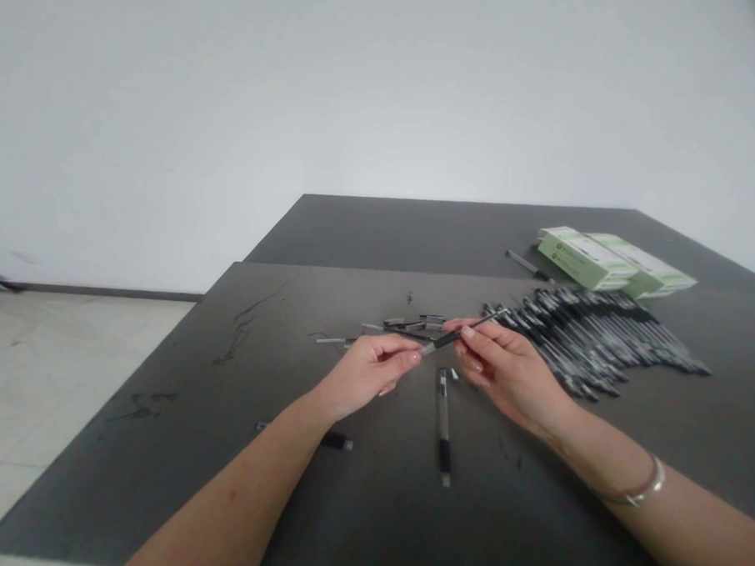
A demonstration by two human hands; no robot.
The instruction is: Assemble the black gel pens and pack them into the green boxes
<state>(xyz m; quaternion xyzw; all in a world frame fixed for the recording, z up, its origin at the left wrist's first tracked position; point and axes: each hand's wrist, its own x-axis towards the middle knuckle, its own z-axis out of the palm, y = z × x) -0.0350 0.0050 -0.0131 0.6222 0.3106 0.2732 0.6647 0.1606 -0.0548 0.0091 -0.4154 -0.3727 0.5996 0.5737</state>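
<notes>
A gel pen (443, 341) with a clear end and a black grip is held level above the table, between both hands. My left hand (378, 362) pinches its clear end. The fingers of my right hand (502, 357) close around its other side, and a thin dark length ending in a pale tip sticks out past them. Whether that length is a refill or part of the pen I cannot make out. Below the hands lies another pen (445, 430), with a small white piece (455, 375) beside its top.
A dense row of black pens (611, 331) covers the right side of the dark table (191, 458). Green-white boxes (586, 257) and a single pen (530, 266) lie behind it. Caps and thin parts (413, 322) are scattered beyond my hands; another pen (338, 441) is partly hidden by my left arm.
</notes>
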